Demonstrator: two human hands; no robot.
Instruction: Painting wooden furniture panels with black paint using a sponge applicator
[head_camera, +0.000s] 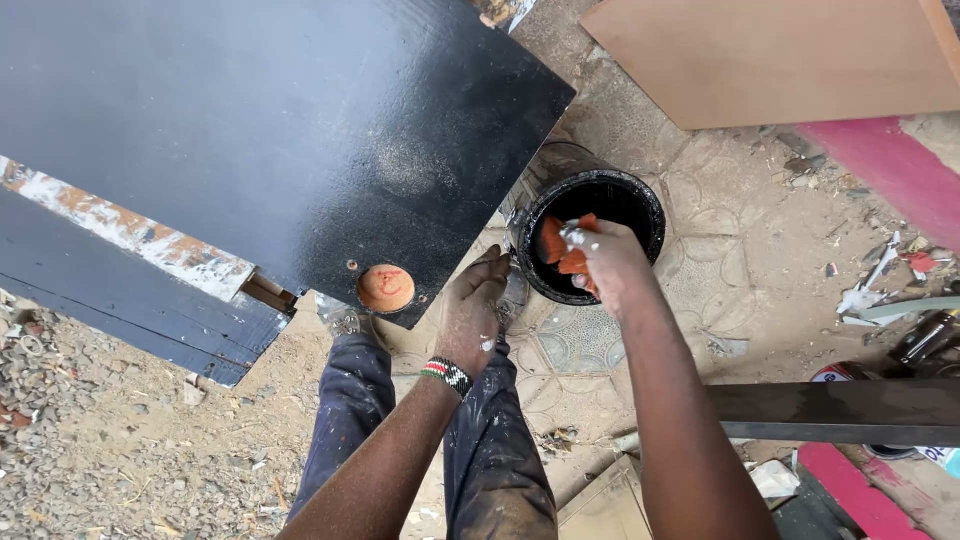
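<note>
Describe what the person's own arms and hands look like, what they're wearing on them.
Both arms are bare, with no sleeves and no gloves. The left hand has a beaded wristband in red, white, green and black at the wrist, and pale smudges on its back. The right hand has no band, and its fingertips are smeared with light grey paint or dust.

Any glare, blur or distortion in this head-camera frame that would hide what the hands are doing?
Head view: even daylight with soft shadows; a dull sheen on the black painted board; wide-angle bowing at the edges; right hand with orange sponge over the black paint can is sharp; left hand is clear too.
</note>
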